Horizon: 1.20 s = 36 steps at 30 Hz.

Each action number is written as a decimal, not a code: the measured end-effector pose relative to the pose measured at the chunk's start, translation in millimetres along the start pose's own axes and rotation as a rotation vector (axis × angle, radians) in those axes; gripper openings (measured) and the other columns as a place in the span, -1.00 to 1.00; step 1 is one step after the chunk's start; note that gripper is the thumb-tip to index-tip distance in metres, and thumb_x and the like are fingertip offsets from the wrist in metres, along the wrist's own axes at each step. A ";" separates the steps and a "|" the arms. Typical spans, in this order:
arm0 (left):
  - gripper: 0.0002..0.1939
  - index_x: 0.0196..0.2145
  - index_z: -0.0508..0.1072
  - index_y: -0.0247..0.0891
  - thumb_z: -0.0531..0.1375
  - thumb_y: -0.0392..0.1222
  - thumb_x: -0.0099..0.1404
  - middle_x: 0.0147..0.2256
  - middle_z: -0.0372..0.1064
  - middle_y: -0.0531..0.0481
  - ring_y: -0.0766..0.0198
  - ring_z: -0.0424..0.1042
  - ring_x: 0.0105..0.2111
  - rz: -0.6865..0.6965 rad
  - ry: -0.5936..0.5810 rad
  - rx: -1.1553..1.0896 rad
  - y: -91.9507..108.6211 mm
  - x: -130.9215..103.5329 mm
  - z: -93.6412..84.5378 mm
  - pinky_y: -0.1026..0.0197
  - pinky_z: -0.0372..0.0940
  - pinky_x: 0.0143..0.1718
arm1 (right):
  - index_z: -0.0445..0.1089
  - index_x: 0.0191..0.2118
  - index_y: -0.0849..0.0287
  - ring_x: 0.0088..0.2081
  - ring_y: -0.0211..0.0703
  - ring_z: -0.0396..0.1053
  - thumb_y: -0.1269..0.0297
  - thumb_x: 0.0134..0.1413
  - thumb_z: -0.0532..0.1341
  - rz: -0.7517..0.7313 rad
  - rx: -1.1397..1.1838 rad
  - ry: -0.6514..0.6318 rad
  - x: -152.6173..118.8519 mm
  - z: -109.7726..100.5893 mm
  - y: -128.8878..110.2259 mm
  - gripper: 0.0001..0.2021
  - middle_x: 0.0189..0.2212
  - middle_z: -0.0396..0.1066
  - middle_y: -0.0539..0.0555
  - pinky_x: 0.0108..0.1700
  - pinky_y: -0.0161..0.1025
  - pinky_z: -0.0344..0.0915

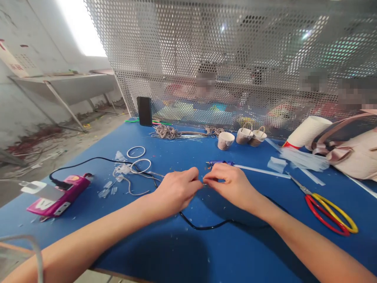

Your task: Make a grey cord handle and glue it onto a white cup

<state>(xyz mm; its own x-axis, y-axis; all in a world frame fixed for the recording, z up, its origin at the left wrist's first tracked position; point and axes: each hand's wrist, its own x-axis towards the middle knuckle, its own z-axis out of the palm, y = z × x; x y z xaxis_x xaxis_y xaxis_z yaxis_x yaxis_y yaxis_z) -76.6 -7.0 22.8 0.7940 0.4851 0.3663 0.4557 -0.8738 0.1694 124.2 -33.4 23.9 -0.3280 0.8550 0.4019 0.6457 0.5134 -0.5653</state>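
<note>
My left hand [179, 190] is closed, its thumb and fingers pinched near the middle of the blue table [165, 251]. Just right of it, my right hand [231, 182] is also closed in a pinch, the fingertips of both almost meeting. What lies between them is too small to make out. A thin grey cord [135, 192] lies left of my left hand, beside two white rings [140, 166] and clear plastic scraps. Behind my right hand lies a blue glue gun [219, 162], partly hidden, with a clear glue stick [262, 171] pointing right.
Scissors [326, 212] and clear sticks [306, 158] lie right, near stacked paper cups [309, 131] and a bag [356, 147]. Small cups [226, 141], cord bundles [166, 132] and a phone [144, 111] line the perforated screen [176, 47]. A black cable [203, 227] runs from a power strip [70, 192].
</note>
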 end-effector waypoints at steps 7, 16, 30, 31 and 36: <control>-0.88 -0.42 0.47 -0.27 0.13 -0.32 0.24 -0.50 0.23 0.06 0.37 0.27 -0.49 -0.267 0.303 -0.523 -6.0 6.2 0.1 0.33 0.19 -0.47 | 0.53 -0.41 0.18 -0.47 -0.25 0.31 0.24 0.02 0.25 0.354 0.479 -0.105 3.5 6.3 3.3 -0.86 -0.50 0.42 0.00 -0.44 -0.31 0.22; -0.83 -0.39 0.46 -0.27 0.07 -0.33 0.26 -0.47 0.22 0.05 0.34 0.31 -0.48 -0.383 0.244 -0.170 11.1 3.3 15.4 0.31 0.21 -0.46 | 0.52 -0.36 0.17 -0.46 -0.23 0.31 0.42 0.16 0.14 -0.116 -0.115 0.157 -10.7 12.8 -6.4 -0.81 -0.54 0.37 0.03 -0.37 -0.31 0.19; -0.89 -0.44 0.49 -0.27 0.17 -0.30 0.20 -0.47 0.28 0.05 0.38 0.26 -0.50 -0.388 0.237 -0.790 7.0 6.1 2.5 0.32 0.20 -0.46 | 0.54 -0.41 0.19 -0.46 -0.28 0.28 0.18 -0.10 0.30 0.511 0.617 -0.223 3.7 -2.6 12.5 -0.81 -0.49 0.45 0.00 -0.40 -0.32 0.17; -0.91 -0.45 0.47 -0.28 0.18 -0.28 0.19 -0.44 0.31 0.04 0.41 0.26 -0.53 -0.469 0.266 -0.925 8.6 7.4 4.1 0.32 0.21 -0.48 | 0.54 -0.41 0.19 -0.49 -0.31 0.24 0.16 -0.12 0.31 0.540 0.682 -0.215 2.0 1.1 12.9 -0.80 -0.52 0.43 -0.01 -0.44 -0.34 0.13; -0.91 -0.44 0.42 -0.34 0.24 -0.26 0.16 -0.33 0.47 -0.08 0.42 0.39 -0.55 -0.767 0.372 -1.492 16.7 12.9 8.5 0.36 0.31 -0.50 | 0.51 -0.44 0.24 -0.65 -0.43 0.00 0.03 -0.18 0.33 0.665 0.877 -0.217 -8.4 18.2 11.9 -0.68 -0.70 0.23 -0.10 -0.58 -0.36 -0.15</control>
<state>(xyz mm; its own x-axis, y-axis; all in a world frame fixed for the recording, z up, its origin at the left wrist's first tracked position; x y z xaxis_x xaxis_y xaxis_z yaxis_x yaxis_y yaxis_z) -55.4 -15.1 22.6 0.3630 0.9299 -0.0594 -0.2528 0.1597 0.9543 122.0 -33.1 0.7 -0.2671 0.9296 -0.2541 0.0562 -0.2482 -0.9671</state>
